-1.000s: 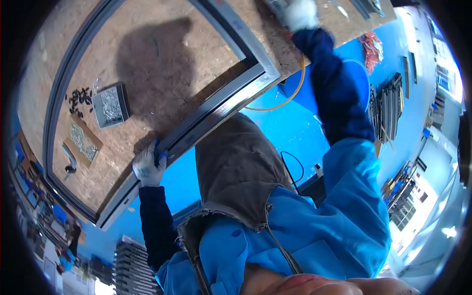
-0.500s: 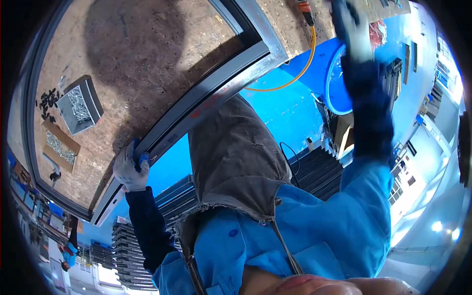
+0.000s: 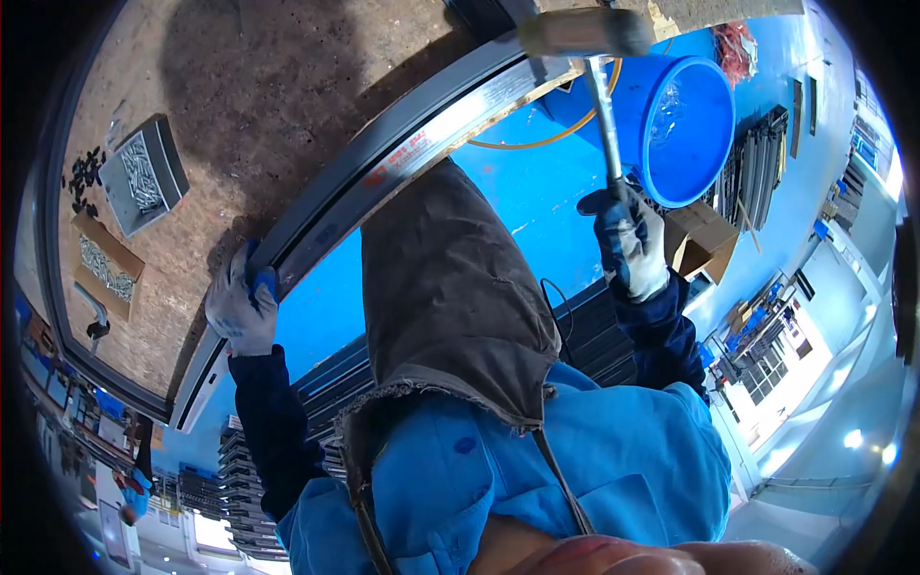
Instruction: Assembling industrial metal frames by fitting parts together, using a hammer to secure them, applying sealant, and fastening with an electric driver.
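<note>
A dark grey metal frame (image 3: 331,206) lies on the wooden worktable (image 3: 278,115), its near bar running from lower left up to the right. My left hand (image 3: 241,305), in a pale glove with blue fingertips, is closed around that bar. My right hand (image 3: 630,241), gloved too, grips the metal handle of a mallet (image 3: 604,120) out beyond the table's edge. The mallet's blurred, brownish head is over the bar's right-hand corner, covering part of it. Whether the head touches the frame, I cannot tell.
Inside the frame are a grey box of screws (image 3: 144,182), a cardboard box of fasteners (image 3: 107,268), small black pieces (image 3: 84,180) and an L-shaped tool (image 3: 94,311). A blue bin (image 3: 685,129) stands right, beside a cardboard box (image 3: 704,240). A yellow hose (image 3: 522,146) hangs near the corner.
My right hand has swung down and in from the upper right, bringing the mallet into view over the frame's corner. My left hand stays on the bar, while the view has shifted slightly.
</note>
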Motion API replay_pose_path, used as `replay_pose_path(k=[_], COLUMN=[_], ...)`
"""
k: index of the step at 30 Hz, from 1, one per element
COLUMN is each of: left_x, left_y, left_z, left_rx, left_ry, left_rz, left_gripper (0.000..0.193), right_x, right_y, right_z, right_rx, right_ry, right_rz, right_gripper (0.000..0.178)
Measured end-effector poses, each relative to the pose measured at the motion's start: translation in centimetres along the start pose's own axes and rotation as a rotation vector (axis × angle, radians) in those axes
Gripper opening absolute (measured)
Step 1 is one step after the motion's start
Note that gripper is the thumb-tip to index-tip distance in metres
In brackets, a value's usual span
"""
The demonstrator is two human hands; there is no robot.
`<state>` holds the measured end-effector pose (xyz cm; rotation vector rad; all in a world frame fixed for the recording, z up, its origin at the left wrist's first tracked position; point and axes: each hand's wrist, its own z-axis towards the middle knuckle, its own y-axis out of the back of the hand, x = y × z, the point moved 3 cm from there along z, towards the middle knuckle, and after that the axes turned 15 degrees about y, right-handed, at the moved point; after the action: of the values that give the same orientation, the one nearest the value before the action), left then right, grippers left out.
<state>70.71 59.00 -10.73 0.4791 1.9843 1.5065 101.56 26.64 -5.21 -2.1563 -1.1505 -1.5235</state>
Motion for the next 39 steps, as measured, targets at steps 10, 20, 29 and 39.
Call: replay_pose_path(k=[10,20,29,39], left_x=[-0.1,-0.3,5.3,27.6], left_y=[0.0,0.2,-1.8,5.1], left_z=[-0.5,0.1,-0.9,-14.2], left_rx=[-0.019,-0.054,0.214,-0.259], left_ry=[0.000,-0.026,0.066,0.218], left_rz=[0.008,0.005,-0.083,-0.129], left_gripper=[0.038,0.032,0.042,0.044], right_x=[1.8,7.2,8.2,23.1], right_y=[1.9,3.4,-2.5,-35.3], right_z=[1.0,4.8,7.6,4.1], right_rx=[0.126,0.243,0.384,1.039], right_ry=[-0.057,0.214,0.203,0.505], right_rz=[0.017,-0.272,-0.504,-0.546], right_gripper=[0.035,0.023,0.043,0.040])
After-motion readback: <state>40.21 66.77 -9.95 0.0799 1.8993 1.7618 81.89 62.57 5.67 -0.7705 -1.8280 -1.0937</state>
